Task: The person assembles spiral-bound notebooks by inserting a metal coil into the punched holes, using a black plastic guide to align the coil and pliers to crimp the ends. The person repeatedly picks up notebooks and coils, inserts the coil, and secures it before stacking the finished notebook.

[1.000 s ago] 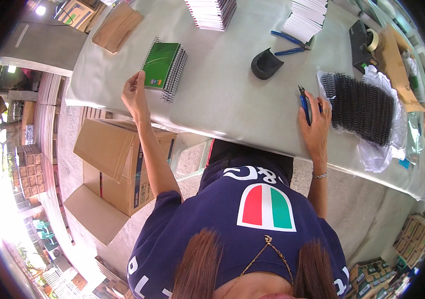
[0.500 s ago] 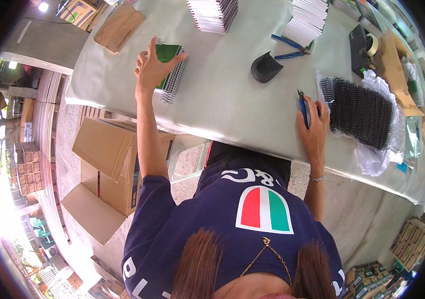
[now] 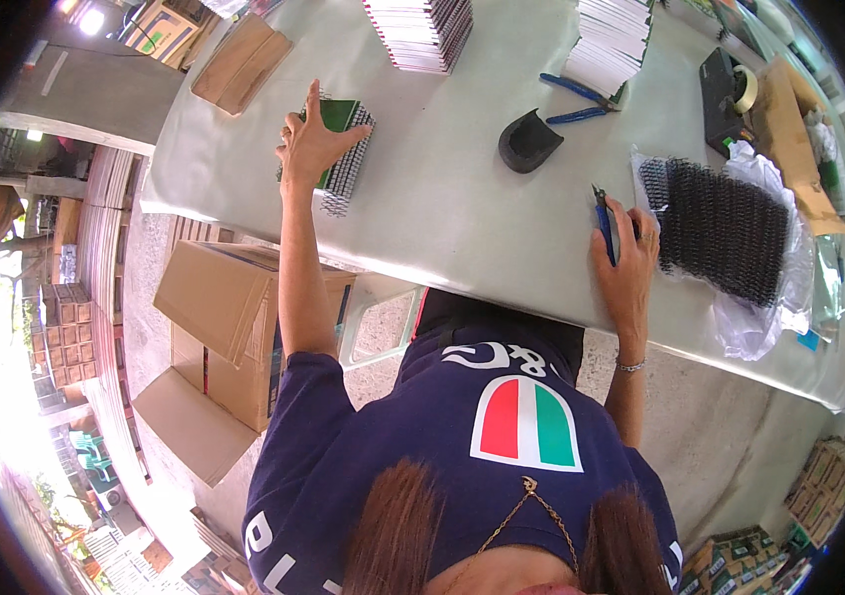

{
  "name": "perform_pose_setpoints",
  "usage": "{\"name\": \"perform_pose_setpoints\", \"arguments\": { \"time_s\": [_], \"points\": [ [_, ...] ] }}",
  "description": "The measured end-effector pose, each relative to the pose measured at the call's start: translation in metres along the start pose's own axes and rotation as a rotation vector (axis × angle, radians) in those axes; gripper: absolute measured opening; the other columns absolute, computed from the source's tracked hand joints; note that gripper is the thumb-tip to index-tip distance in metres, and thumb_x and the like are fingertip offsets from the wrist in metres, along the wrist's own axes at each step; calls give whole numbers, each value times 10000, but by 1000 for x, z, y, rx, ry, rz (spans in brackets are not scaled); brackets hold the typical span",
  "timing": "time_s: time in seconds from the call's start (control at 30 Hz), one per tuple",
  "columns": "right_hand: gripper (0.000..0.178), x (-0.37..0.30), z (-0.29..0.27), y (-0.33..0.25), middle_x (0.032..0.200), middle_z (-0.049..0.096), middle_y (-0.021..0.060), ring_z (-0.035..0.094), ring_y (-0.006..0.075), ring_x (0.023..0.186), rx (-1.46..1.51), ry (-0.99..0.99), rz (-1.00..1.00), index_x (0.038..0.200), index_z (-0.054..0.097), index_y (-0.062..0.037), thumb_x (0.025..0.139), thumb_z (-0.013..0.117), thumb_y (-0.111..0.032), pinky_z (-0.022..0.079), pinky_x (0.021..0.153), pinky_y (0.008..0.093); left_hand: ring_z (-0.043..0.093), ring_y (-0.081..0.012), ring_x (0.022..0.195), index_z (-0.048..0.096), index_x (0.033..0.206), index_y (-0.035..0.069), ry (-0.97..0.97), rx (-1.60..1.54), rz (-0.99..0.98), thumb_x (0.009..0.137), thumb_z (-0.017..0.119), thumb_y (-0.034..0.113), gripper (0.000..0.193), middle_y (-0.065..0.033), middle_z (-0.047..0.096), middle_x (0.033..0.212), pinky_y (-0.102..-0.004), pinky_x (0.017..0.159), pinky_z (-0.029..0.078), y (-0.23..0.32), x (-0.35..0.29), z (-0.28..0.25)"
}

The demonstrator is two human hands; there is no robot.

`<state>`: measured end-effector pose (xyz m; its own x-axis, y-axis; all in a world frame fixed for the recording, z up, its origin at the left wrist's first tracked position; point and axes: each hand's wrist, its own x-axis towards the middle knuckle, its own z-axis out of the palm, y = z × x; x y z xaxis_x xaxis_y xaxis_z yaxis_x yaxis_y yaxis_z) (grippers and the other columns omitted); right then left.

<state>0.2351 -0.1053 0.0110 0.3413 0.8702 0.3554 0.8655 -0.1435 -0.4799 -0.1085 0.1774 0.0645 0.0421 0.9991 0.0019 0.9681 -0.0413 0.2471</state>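
My left hand [image 3: 311,149] lies over a small stack of green-covered spiral notebooks [image 3: 343,114] at the table's near left. Its thumb and forefinger are spread wide across the top cover, while the other fingers sit at the stack's left side. White wire coils [image 3: 345,178] show along the stack's right side. Resting on the table at the right, my right hand [image 3: 628,248] is closed around small pliers with blue handles [image 3: 603,220], their jaws pointing away from me. Just right of that hand lies a batch of black wire binding coils [image 3: 720,228] on white plastic wrapping [image 3: 749,322].
A black curved piece [image 3: 529,141] and second blue-handled pliers [image 3: 581,97] lie mid-table. Farther back stand a notebook stack [image 3: 420,32] and a stack of white-edged books [image 3: 613,40]. Brown cardboard [image 3: 242,67] lies far left; an open carton [image 3: 219,317] stands below the table. Tape [image 3: 744,89] sits right.
The whole view has shifted slightly. Both hands keep nearly the same pose and place, and the things on the table have not visibly moved.
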Motion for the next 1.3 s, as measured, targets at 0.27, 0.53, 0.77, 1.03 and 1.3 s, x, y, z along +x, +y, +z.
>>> {"name": "perform_pose_setpoints", "arguments": {
  "time_s": [0.27, 0.53, 0.77, 1.03, 1.3],
  "points": [
    [472, 2, 1, 0, 1231, 495, 169, 464, 346, 1228, -1, 7, -17, 1358, 570, -132, 896, 651, -180, 359, 1064, 479, 370, -444, 1368, 283, 1567, 256, 290, 107, 164, 687, 808, 623, 1088, -266, 400, 1433, -609, 1068, 312, 11, -21, -3],
    [472, -2, -3, 2, 1215, 538, 184, 500, 369, 1188, -12, 54, -32, 1340, 602, -138, 875, 674, -182, 385, 1043, 491, 622, -213, 851, 701, 976, 57, -324, -330, 616, 856, 739, 168, 167, -91, 637, 890, -313, 776, 488, 72, -122, -49],
    [469, -3, 6, 6, 1203, 556, 201, 521, 379, 1149, 15, 108, -23, 1326, 609, -123, 865, 673, -177, 394, 1032, 483, 658, -176, 745, 732, 944, 82, -938, -249, 773, 858, 685, 68, 99, -79, 697, 826, -315, 689, 530, 42, -183, 19],
    [484, -7, 10, 10, 1235, 523, 204, 488, 390, 1185, 82, 177, -45, 1358, 558, -136, 890, 650, -218, 365, 1061, 492, 677, -205, 849, 567, 1248, 11, -1442, -282, 480, 856, 668, 93, 413, -130, 707, 929, -318, 739, 540, 1, -194, 66],
    [501, -7, 4, 5, 1255, 486, 195, 444, 404, 1243, 110, 98, -25, 1332, 533, -81, 859, 654, -193, 342, 1097, 510, 674, -208, 850, 529, 1272, 7, -1558, -154, 460, 855, 674, 107, 453, -133, 703, 931, -321, 741, 538, 9, -197, 87]
  ]
}}
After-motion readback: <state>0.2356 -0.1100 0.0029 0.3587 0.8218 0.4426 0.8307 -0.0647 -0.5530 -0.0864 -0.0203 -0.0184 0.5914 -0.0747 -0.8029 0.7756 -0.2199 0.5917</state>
